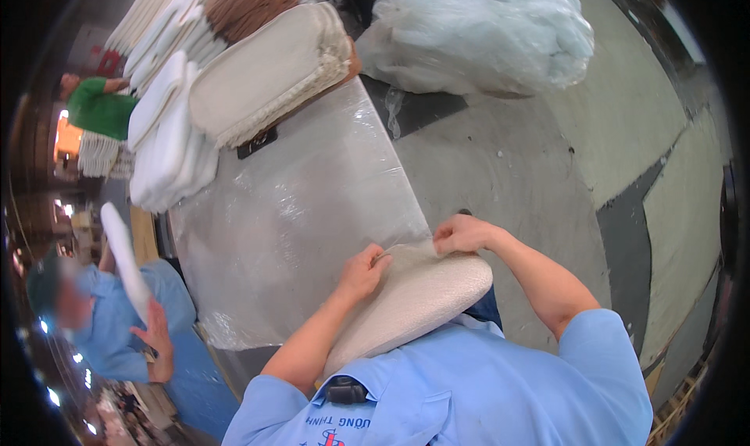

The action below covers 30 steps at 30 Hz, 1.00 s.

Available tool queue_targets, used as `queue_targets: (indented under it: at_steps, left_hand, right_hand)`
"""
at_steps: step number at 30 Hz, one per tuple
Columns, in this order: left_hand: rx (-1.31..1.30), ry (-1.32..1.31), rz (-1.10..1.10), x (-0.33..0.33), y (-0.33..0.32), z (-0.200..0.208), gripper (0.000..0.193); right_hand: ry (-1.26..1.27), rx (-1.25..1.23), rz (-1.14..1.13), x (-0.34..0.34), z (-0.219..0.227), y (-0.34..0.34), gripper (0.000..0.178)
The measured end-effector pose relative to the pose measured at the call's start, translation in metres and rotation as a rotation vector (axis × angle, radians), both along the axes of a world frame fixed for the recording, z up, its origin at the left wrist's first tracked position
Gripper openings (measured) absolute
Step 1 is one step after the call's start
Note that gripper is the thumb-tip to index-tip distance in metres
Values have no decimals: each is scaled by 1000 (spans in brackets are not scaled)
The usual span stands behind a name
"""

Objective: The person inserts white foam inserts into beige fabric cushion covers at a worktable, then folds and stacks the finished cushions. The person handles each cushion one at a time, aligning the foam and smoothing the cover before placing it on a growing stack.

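Observation:
A cream, textured cushion with rounded corners leans between my body and the near edge of the table. My left hand is closed on its far edge, thumb and fingers pinched together. At the far right part of the same edge, my right hand pinches the cushion's fabric. A short stretch of the edge shows between the two hands. The fingertips partly hide what they grip there.
The table is wrapped in clear plastic. Toward its far end lie stacked cream covers, a black phone-like object, white pads and brown covers. A plastic-wrapped bundle sits beyond. At left, a co-worker handles a white pad.

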<state>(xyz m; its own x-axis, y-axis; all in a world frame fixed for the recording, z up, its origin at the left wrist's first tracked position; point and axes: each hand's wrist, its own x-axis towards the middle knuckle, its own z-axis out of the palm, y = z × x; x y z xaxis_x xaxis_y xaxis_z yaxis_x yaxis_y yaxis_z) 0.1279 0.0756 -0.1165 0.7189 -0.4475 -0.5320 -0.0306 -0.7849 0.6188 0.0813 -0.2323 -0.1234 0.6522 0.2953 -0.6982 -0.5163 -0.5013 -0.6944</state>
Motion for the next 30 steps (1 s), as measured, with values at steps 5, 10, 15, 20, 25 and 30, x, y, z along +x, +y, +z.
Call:
queue_targets:
  at_steps: [5,10,15,20,25,30]
  left_hand:
    - [225,114,-107,2,24,4,36]
    - [157,-347,-24,-11,30,-33,36]
    - [48,-542,56,-11,32,-62,33]
    - [48,-254,-52,2,50,-30,33]
    - [165,-136,42,-31,119,-7,36]
    - [127,-222,253,-36,137,-17,35]
  right_hand:
    - [-21,4,244,17,1,12,53]
    - [-317,-339,294,18,-8,42,40]
    - [-497,-364,235,20,-25,51,39]
    - [-527,-409,253,19,-29,50,41]
    - [-520,-407,217,13,-22,45,41]
    - [-443,-382,161,11,-19,46,42]
